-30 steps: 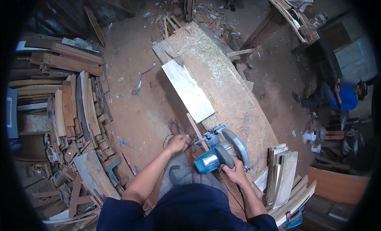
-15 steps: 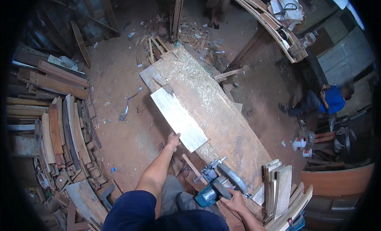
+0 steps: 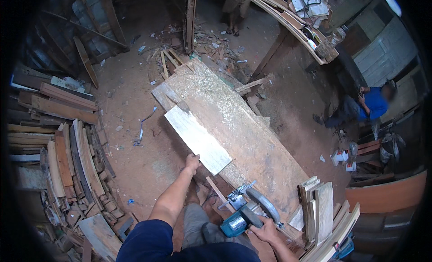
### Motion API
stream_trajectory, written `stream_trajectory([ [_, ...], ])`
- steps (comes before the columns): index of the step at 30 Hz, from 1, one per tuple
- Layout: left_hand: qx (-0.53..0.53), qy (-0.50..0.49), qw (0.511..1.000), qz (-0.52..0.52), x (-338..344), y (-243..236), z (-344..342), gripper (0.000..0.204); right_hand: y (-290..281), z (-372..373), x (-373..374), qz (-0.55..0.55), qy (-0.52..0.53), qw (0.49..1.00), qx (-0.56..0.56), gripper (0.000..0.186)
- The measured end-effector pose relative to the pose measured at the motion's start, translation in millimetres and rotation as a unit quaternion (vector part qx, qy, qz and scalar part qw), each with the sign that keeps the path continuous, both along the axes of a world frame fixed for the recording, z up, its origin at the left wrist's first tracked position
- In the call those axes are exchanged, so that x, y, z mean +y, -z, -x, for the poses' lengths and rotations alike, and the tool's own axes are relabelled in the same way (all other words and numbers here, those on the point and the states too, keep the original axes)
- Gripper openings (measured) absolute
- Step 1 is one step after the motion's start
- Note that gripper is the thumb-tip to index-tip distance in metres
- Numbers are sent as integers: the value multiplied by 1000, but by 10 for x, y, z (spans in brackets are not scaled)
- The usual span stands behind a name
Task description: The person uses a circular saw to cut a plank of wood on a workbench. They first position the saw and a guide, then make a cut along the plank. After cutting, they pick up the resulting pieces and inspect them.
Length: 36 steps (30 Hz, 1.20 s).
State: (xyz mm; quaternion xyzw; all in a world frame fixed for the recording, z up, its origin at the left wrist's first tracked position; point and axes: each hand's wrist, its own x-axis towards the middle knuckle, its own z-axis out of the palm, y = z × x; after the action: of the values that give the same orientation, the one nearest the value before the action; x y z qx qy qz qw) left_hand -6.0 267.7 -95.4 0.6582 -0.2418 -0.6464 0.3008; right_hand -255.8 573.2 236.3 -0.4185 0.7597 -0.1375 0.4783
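Observation:
My left hand grips the near left edge of a pale, whitish board, fingers closed round it. The board lies flat along the left side of a dusty wooden workbench, partly overhanging its edge. Wrapped around the handle of a teal circular saw is my right hand. The saw is at the bench's near end, its grey blade guard facing right; the blade itself is hidden. A thin wooden strip sticks out just left of the saw.
Upright board offcuts stand at the bench's near right corner. Stacked planks fill the left side. Beyond the bench rise a wooden post and a loaded shelf. A person in blue is at right, another person's legs at the back.
The whole view has turned slightly. Both hands, the board and the saw keep about the same places on the bench.

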Motion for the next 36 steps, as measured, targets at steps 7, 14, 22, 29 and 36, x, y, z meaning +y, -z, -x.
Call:
stream_trajectory([
  [7,28,62,989,129,352,-1194,72,23,84,45,92,-5,1,1000,-5,57],
  [14,-65,350,920,164,468,-2807,-115,57,92,35,30,-40,-14,999,-18,62],
  [22,-467,295,753,359,-2181,-4377,-580,96,-81,-30,-134,0,-69,998,-10,62],
  [29,-424,158,816,360,-2731,-5705,-764,94,99,13,7,62,-78,995,-19,60],
  [36,-418,52,828,371,-2850,-6153,-2236,83,-5,18,1,64,-86,994,-22,58],
])
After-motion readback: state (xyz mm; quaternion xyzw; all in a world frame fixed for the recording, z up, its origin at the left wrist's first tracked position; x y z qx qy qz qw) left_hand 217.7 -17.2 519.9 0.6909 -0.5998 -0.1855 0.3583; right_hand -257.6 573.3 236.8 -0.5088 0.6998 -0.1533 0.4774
